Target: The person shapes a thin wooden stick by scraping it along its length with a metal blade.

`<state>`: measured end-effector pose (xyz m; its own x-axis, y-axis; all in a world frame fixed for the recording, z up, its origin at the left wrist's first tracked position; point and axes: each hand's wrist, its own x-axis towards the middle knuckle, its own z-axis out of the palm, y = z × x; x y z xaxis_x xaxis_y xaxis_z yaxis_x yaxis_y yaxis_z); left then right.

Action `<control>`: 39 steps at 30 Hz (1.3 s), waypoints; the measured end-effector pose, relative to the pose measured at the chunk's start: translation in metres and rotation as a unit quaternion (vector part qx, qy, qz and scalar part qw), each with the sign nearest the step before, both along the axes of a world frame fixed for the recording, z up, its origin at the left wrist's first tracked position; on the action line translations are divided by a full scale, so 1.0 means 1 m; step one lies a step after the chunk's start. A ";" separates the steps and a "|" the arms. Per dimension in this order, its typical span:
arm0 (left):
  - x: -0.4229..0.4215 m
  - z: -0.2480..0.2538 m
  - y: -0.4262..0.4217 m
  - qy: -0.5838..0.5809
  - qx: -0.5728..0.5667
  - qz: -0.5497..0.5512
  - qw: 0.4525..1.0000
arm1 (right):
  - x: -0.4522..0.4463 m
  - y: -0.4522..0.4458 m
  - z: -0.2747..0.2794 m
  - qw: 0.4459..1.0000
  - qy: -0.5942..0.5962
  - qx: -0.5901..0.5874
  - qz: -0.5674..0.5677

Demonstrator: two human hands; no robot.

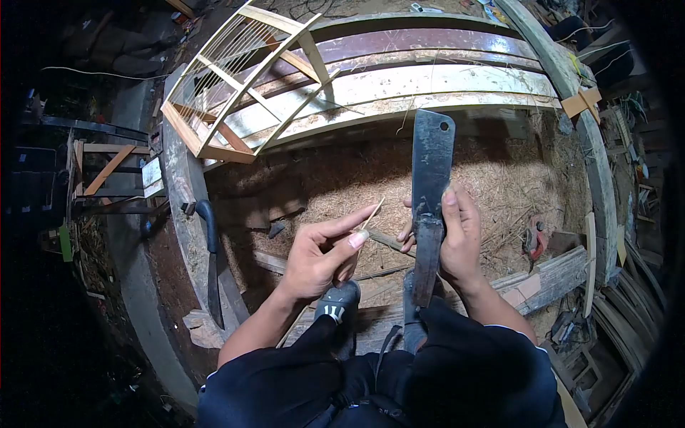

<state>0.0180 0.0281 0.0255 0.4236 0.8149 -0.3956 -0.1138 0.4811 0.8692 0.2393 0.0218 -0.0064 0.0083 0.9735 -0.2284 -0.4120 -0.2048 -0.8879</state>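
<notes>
My left hand (315,258) pinches a thin strip of wood or bamboo (374,212) between thumb and index finger; the strip slants up to the right, and a pale length also shows below by my wrist. My right hand (461,239) grips a cleaver (432,160) around its lower part. Its broad dark blade stands upright, with a small hole near the top right corner. The cleaver's wooden handle (427,274) points down toward my lap. The blade is to the right of the strip, apart from it.
A wooden frame strung with thin parallel rods (242,85) leans on the bench planks (399,84). At the left, a curved dark-handled tool (207,225) rests against a beam (187,242). Shavings (357,167) cover the ground, and a red object (534,239) lies at right.
</notes>
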 end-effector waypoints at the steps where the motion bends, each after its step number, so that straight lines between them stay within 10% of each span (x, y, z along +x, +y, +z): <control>1: 0.001 0.001 0.000 0.006 0.004 0.007 1.000 | 0.000 -0.002 0.001 1.000 0.000 0.000 0.000; 11: -0.001 0.005 0.002 -0.013 -0.002 -0.011 1.000 | -0.004 -0.008 0.008 0.989 -0.051 0.132 0.045; 19: 0.009 0.012 0.008 -0.016 0.032 0.055 0.998 | -0.011 0.017 0.018 0.847 -0.327 0.420 -0.011; 30: 0.007 0.018 0.007 0.035 -0.026 0.082 0.996 | -0.012 0.012 0.017 0.816 -0.367 0.446 -0.015; 34: 0.000 0.004 0.008 0.085 0.172 0.026 0.981 | -0.014 0.013 0.018 0.813 -0.379 0.438 -0.055; 37: -0.001 0.006 0.003 0.158 0.143 0.022 0.977 | -0.017 0.011 0.019 0.816 -0.359 0.453 -0.025; 39: -0.002 0.022 0.001 0.122 -0.068 0.042 0.989 | -0.013 0.015 0.017 0.822 -0.370 0.429 -0.052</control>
<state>0.0158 0.0296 0.0473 0.2349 0.7751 -0.5866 0.0475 0.5936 0.8034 0.2261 0.0372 0.0103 -0.0710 0.7589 0.6473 0.3306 0.6302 -0.7026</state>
